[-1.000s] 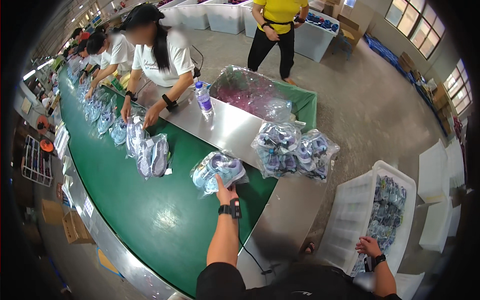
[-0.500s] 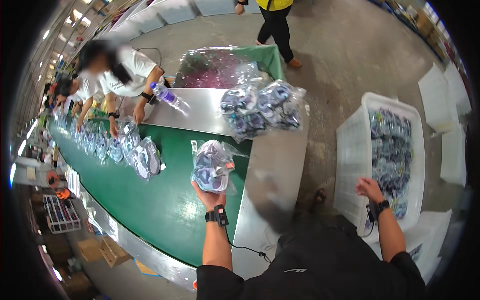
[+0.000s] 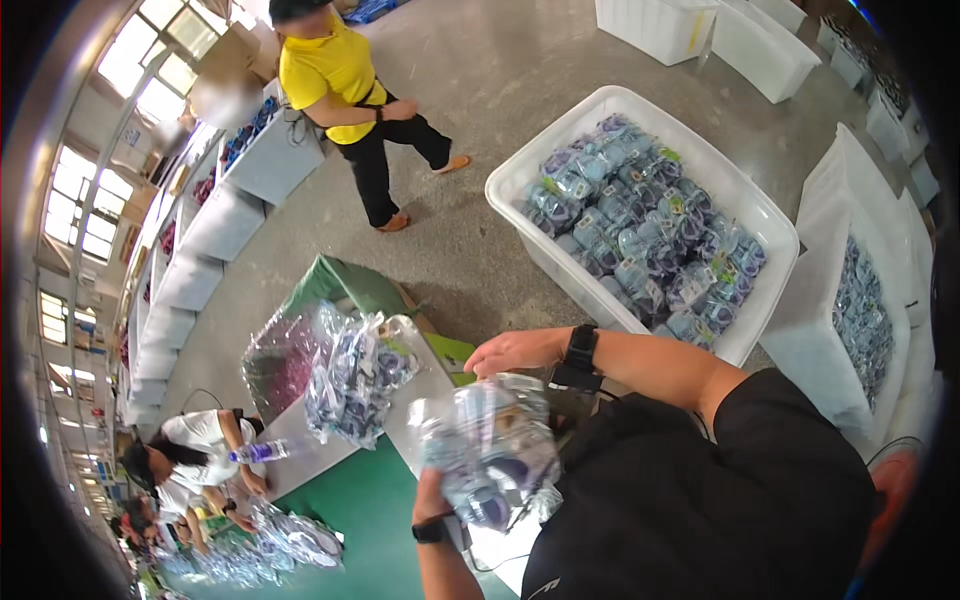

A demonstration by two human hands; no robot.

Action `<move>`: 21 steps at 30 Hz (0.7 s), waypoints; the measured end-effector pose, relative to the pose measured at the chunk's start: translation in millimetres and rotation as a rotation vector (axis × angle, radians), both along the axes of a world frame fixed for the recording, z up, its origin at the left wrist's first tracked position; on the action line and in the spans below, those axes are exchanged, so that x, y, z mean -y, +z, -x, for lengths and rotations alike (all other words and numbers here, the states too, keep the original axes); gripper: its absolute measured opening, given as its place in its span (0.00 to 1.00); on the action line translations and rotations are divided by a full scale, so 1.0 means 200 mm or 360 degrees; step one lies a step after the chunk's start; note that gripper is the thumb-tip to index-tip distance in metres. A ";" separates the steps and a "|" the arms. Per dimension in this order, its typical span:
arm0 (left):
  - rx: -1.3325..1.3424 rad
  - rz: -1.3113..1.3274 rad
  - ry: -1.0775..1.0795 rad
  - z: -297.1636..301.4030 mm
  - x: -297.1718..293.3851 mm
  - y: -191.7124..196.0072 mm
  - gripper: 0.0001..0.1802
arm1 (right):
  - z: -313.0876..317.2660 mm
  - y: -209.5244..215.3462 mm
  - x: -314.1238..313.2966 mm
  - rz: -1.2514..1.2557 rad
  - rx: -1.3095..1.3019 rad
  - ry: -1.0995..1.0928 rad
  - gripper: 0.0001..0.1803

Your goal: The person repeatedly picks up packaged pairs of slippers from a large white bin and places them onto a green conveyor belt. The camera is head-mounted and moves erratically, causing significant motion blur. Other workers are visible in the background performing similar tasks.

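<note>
My left hand [image 3: 428,492] grips the near left side of some lavender and pale blue shoes in clear plastic bags [image 3: 490,450], blurred by motion and held close before my body. It cannot be told how many shoes are in this bundle. At its far edge is my right hand [image 3: 515,350], palm down with the fingers stretched out. Whether those fingers touch the plastic is unclear. Beyond to the right, a large white bin [image 3: 610,92] is filled with rows of similar bagged shoes [image 3: 640,225].
Left of me, a green conveyor belt [image 3: 345,495] carries bagged shoes [image 3: 300,540]. On its metal end lie a bagged pile [image 3: 350,385] and a plastic bottle [image 3: 258,452]. Co-workers in white [image 3: 205,432] reach over the belt. Someone in yellow [image 3: 345,75] stands beyond; another white bin [image 3: 820,350] is at right.
My view has turned right, toward the large bin. The bundle in my left hand has come off the belt area toward my body, and my right hand has moved from beside the bin to it.
</note>
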State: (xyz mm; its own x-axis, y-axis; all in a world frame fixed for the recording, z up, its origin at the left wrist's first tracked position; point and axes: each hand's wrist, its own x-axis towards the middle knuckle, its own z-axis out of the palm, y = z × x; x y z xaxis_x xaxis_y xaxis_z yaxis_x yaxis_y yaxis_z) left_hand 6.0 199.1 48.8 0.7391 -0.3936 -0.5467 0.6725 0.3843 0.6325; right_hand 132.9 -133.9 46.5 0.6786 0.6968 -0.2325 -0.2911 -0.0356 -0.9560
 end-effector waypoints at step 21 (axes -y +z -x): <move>0.0226 -0.0759 -0.0078 -0.41 0.91 -0.27 0.24 | 0.04 -0.58 1.22 0.0659 0.0283 -0.0306 0.26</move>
State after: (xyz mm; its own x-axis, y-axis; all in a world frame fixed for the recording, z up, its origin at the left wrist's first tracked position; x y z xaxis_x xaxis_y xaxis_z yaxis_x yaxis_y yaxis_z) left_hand 88.3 16.4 -4.2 0.8060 -0.1606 -0.5697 0.5772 0.0001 0.8166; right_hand 124.3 -377.3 -69.4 0.8402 0.4284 -0.3325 -0.1631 -0.3851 -0.9083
